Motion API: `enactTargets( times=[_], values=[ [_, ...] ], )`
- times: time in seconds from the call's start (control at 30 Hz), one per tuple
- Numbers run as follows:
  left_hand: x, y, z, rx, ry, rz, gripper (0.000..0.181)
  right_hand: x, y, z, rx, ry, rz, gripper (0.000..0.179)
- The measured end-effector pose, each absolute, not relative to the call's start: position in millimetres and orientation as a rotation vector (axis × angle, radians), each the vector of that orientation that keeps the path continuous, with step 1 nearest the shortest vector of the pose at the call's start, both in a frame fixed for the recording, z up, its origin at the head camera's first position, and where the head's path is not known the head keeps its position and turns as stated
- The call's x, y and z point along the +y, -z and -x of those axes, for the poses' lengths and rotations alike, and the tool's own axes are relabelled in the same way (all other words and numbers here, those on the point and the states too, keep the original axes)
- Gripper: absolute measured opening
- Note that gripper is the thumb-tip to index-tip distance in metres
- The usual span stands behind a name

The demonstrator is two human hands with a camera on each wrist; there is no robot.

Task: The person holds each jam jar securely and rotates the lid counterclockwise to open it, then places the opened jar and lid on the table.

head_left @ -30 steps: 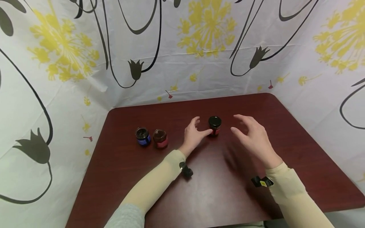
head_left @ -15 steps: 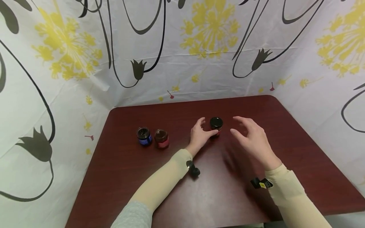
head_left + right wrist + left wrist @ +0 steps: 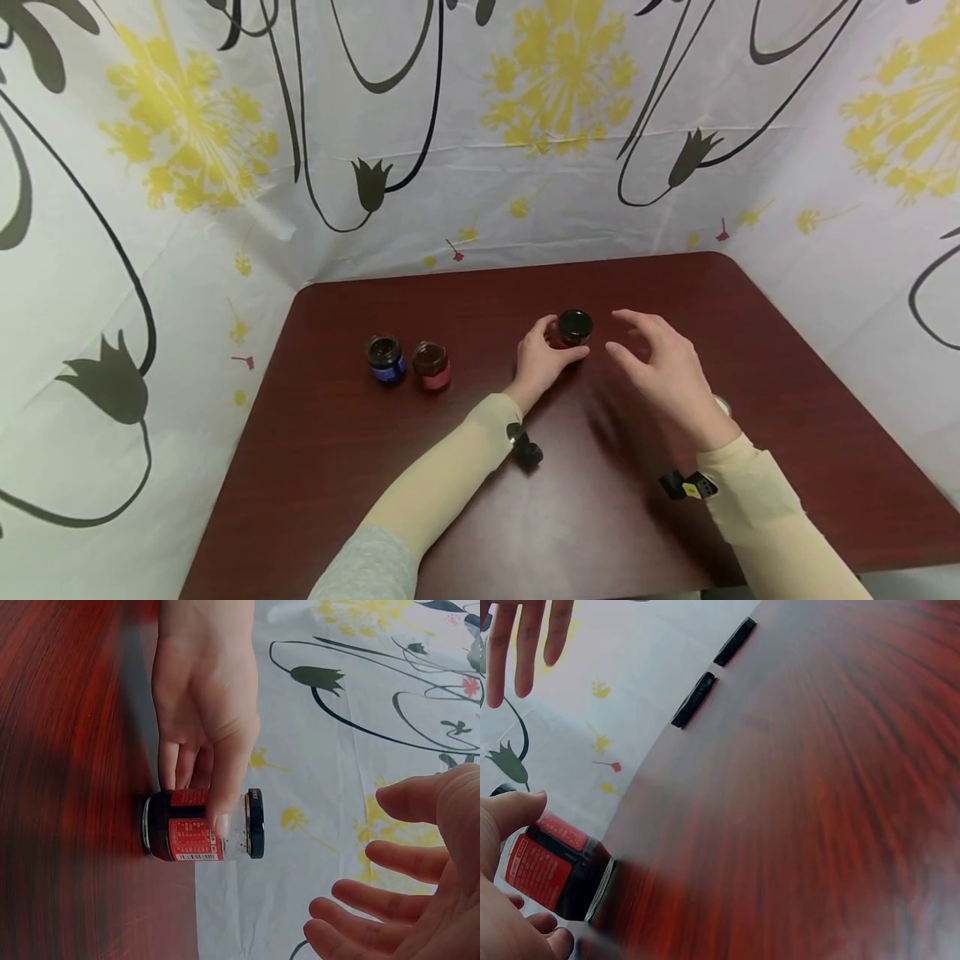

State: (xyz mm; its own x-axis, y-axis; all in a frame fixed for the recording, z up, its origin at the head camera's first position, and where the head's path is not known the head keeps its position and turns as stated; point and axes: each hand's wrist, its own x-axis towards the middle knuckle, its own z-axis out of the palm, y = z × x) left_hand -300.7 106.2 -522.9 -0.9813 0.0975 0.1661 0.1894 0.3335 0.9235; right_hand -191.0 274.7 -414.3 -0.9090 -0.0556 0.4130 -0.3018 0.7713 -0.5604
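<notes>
My left hand grips a glass jar with a black lid and red label. In the right wrist view the thumb lies across the label, with the other fingers behind the jar. The jar stands upright on the table, its lid on. To its right, my right hand hovers with thumb and fingers apart, holding nothing. Farther left stand two lidless jars of dark contents, one with a blue label and one with a red label.
The left wrist view shows two flat black discs, like jar lids, lying on the table: one nearer and one farther. A pale round edge peeks out beside my right wrist. Patterned cloth hangs behind the dark red table.
My left hand has moved right and closed round the lidded jar. The right hand stays nearly still. A pale round edge now shows beside the right wrist as the view shifts slightly.
</notes>
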Motion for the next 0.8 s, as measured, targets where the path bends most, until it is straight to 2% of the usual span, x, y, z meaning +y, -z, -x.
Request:
enactTargets(
  times=[0.43,0.67,0.8],
  values=[
    [115.7,524.3,300.8,-2.519,1.711,0.261,0.079,274.8,414.9,191.5,-2.591,-0.921,-0.283,0.049],
    [115.1,529.3,302.3,-2.514,1.665,0.302,0.062,273.3,415.5,192.2,-2.580,-0.927,-0.298,0.048],
    [113.1,529.1,302.5,-2.498,1.660,0.330,0.059,274.0,415.4,192.3,-2.581,-0.919,-0.296,0.048]
  ],
)
